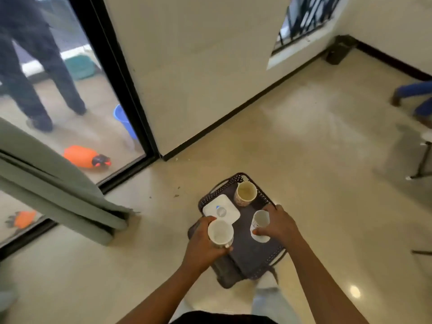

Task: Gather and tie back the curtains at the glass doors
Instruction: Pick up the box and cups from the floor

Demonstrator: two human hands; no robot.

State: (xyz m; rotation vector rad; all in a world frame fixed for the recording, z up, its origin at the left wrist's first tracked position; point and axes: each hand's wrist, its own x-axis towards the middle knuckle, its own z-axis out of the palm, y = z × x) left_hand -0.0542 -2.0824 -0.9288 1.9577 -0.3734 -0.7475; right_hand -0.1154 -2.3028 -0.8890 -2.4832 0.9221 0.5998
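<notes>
A grey-green curtain (58, 190) hangs across the lower left, its hem trailing on the floor in front of the glass door (77, 108) with a black frame. Both my hands are over a dark perforated tray (250, 251) low in the middle of the view, well to the right of the curtain. My left hand (203, 246) grips a white mug (220, 232) at the tray's left edge. My right hand (281, 226) grips a white cup (260, 224) on the tray's right side.
On the tray also stand a beige cup (245, 192) and a white square plate (221, 210) with a small bottle. Behind the glass a person's legs (35, 73), a blue bucket (124, 121) and an orange container (81, 156). Another person's legs (418, 97) and a stool leg (424, 160) are at the right.
</notes>
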